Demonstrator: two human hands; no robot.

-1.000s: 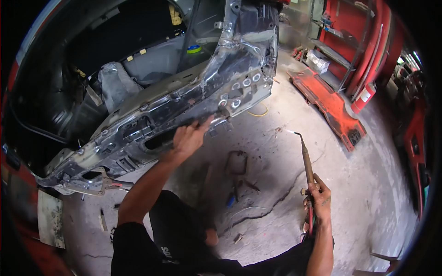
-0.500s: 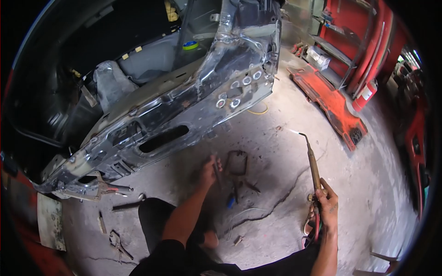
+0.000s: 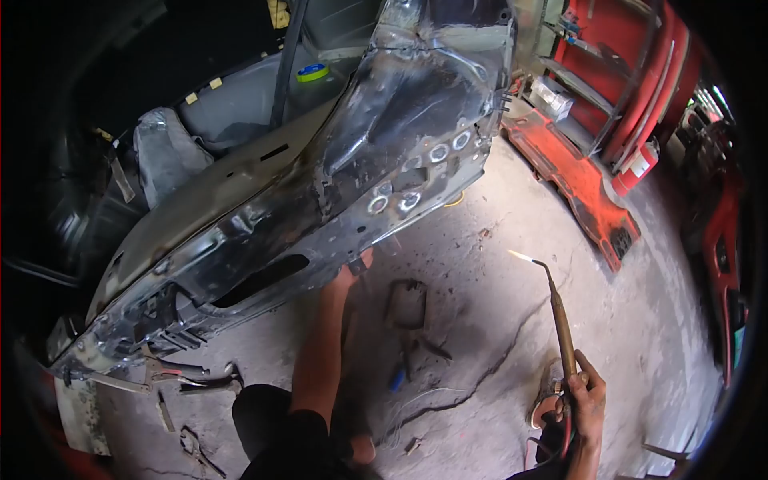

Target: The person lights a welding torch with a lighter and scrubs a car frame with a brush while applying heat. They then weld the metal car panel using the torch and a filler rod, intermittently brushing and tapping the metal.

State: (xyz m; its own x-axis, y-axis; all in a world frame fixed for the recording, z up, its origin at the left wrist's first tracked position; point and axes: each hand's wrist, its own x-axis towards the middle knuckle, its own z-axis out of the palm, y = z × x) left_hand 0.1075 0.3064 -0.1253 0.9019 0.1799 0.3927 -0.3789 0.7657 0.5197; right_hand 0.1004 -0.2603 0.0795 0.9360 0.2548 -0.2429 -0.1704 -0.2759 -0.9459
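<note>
My right hand (image 3: pixel 586 390) is closed round the brass handle of a gas torch (image 3: pixel 564 328). A small flame (image 3: pixel 522 256) burns at the torch's bent tip, away from the metal. My left hand (image 3: pixel 350 272) is at the lower edge of the bare metal car body section (image 3: pixel 400 120), partly hidden behind it; its fingers and anything in them cannot be made out. Several round weld marks and a long oval opening show in the metal. Locking pliers (image 3: pixel 164 370) are clamped at its lower left end.
On the cracked concrete floor lie a C-shaped clamp (image 3: pixel 406 304), a hammer (image 3: pixel 224 382) and pliers (image 3: pixel 196 452). An orange-red panel (image 3: pixel 572 184) leans by a red shelf, near a fire extinguisher (image 3: pixel 636 168). Green tape (image 3: pixel 313 73) rests inside the car body.
My left hand came off the metal, dropped over the floor, then rose to the body's lower edge. The torch has shifted right and down. The car body appears closer in view.
</note>
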